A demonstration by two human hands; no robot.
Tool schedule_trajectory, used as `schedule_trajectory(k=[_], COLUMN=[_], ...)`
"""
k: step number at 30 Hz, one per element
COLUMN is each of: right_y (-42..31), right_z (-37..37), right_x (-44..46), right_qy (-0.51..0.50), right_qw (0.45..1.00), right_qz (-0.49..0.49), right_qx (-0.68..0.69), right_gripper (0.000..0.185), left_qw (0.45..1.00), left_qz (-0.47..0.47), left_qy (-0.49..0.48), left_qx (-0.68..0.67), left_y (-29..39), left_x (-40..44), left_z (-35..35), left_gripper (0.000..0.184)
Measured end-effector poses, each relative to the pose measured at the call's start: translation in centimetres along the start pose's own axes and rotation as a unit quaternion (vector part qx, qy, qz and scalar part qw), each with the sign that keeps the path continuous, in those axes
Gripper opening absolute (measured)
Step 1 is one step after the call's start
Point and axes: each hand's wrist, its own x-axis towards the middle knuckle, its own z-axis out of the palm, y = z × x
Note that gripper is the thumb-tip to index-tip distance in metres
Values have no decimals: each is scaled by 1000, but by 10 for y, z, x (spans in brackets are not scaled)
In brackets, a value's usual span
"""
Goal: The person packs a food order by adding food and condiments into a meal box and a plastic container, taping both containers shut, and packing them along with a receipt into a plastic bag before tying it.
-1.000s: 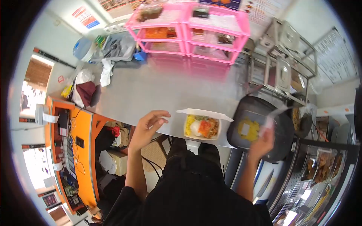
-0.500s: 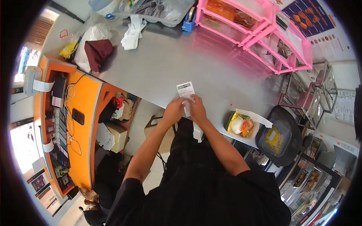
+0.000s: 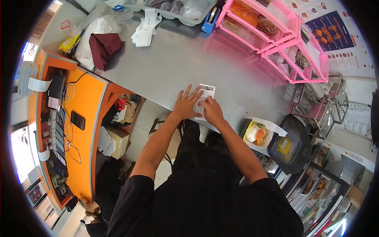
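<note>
Paper, a narrow white printed slip (image 3: pixel 208 90), lies near the edge of the grey metal desk (image 3: pixel 167 59), where the left hand (image 3: pixel 184 106), bunched a moment ago, has spread into a wide grip, seemingly steadying it. The right hand (image 3: pixel 213 112) has a narrow grip; whether it pinches the slip, I cannot tell. An open white carton (image 3: pixel 270 138) holds a white mound (image 3: pixel 251 133) and orange food (image 3: pixel 260 135), beside a black rounded container (image 3: pixel 303 136) with yellow contents (image 3: pixel 283 145).
</note>
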Motion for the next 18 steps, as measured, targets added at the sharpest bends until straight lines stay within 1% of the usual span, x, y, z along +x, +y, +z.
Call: schedule_trajectory(k=[3, 6, 7, 8, 9, 10, 11, 12, 14, 15, 17, 18], right_y=[7, 4, 3, 21, 45, 69, 41, 6, 10, 9, 12, 10], right_z=[-5, 1, 1, 35, 59, 82, 47, 6, 5, 6, 9, 8], right_x=[4, 3, 6, 11, 10, 7, -1, -8, -18, -19, -22, -26], right_qy=[107, 36, -2, 57, 114, 176, 85, -5, 51, 37, -5, 17], right_qw=[983, 999, 1000, 976, 985, 983, 995, 998, 995, 996, 997, 996], right_qz=[132, 6, -2, 142, 93, 52, 30, 1, 75, 77, 66, 82], right_qx=[-73, -19, -8, 154, 86, 10, -31, -66, -31, -33, -38, -30], right_gripper=[28, 31, 26, 24, 22, 20, 21, 23, 22, 22, 21, 21], left_qw=[1000, 1000, 1000, 999, 995, 999, 999, 998, 996, 995, 994, 994], left_qz=[-2, -9, 7, 29, 72, 36, 21, 28, 46, 37, 30, 26], left_qy=[-7, -6, 5, 25, 63, 30, 11, 5, -39, -58, -62, -69], left_qx=[-3, 0, 2, -23, -36, 5, 42, 55, 67, 78, 81, 84], left_y=[1, 3, 4, -14, -19, -3, 2, 6, 16, 16, 16, 16], left_x=[3, -5, -4, -3, 0, 5, 6, 7, 9, 11, 16, 14], left_z=[-1, -6, -7, 18, 26, 14, 11, 8, -8, -15, -13, -12], left_gripper=[117, 117, 118, 118, 118, 121, 127, 132, 134, 135, 136, 136])
